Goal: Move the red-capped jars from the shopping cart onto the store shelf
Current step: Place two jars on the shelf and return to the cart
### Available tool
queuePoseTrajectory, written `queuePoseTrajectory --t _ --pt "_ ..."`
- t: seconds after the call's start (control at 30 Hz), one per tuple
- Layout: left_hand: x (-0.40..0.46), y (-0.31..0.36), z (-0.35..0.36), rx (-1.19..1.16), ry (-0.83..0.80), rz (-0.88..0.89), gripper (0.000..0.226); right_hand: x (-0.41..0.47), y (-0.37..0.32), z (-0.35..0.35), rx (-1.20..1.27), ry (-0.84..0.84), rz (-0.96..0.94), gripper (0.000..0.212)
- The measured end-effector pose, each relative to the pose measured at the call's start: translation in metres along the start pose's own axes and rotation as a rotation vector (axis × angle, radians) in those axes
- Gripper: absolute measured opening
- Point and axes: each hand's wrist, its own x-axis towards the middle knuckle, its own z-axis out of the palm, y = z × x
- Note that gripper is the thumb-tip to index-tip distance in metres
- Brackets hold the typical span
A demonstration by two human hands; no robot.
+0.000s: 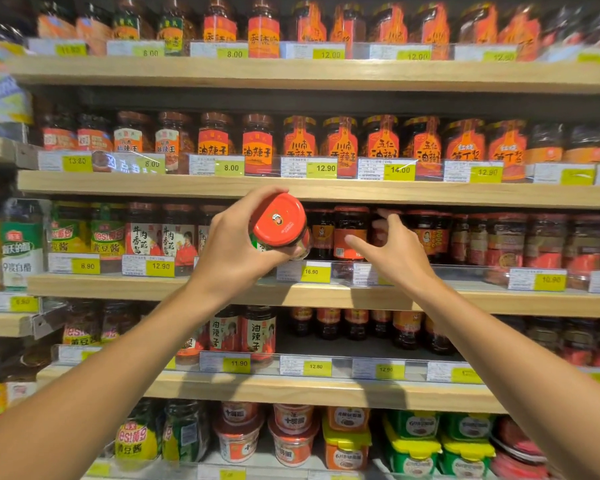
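Observation:
My left hand (238, 244) grips a red-capped jar (280, 221), tilted so its red lid faces me, just in front of the third shelf (153, 289) from the top. My right hand (394, 245) is beside it to the right, fingers spread and empty, reaching toward a row of red-capped jars (350, 233) standing on that shelf. The fingertips are close to those jars; I cannot tell whether they touch. The shopping cart is out of view.
Wooden shelves run across the whole view, packed with sauce jars and yellow price tags (311, 271). A clear plastic rail (465, 271) fronts each shelf. The shelf below (361, 344) has a gap behind its front jars. Tubs and boxes (347, 441) fill the bottom shelf.

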Motion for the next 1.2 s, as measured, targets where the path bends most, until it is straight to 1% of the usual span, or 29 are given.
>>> queuePoseTrajectory --t 0.17,0.33,0.43,0.6,0.87,1.07,1.2 --pt "0.01 -0.009 0.024 0.05 -0.021 0.036 0.08 -0.012 0.009 -0.019 0.023 0.059 -0.073 0.076" --pt "0.013 -0.023 0.039 0.105 -0.04 0.01 0.087 -0.023 0.02 -0.028 0.06 0.07 -0.121 0.067" --pt "0.015 -0.028 0.046 0.097 -0.037 -0.05 0.09 -0.027 0.023 -0.03 0.065 0.086 -0.155 0.065" --pt "0.022 -0.037 0.058 0.144 -0.028 -0.129 0.081 -0.028 0.025 -0.03 0.067 0.07 -0.161 0.065" --pt "0.029 -0.041 0.068 0.151 -0.043 -0.212 0.078 -0.024 0.03 -0.029 0.067 0.062 -0.143 0.062" --pt "0.035 -0.04 0.074 0.163 -0.074 -0.264 0.064 -0.021 0.032 -0.028 0.072 0.041 -0.128 0.063" --pt "0.041 -0.043 0.077 0.181 -0.09 -0.365 0.057 -0.017 0.027 -0.025 0.077 -0.003 -0.12 0.064"
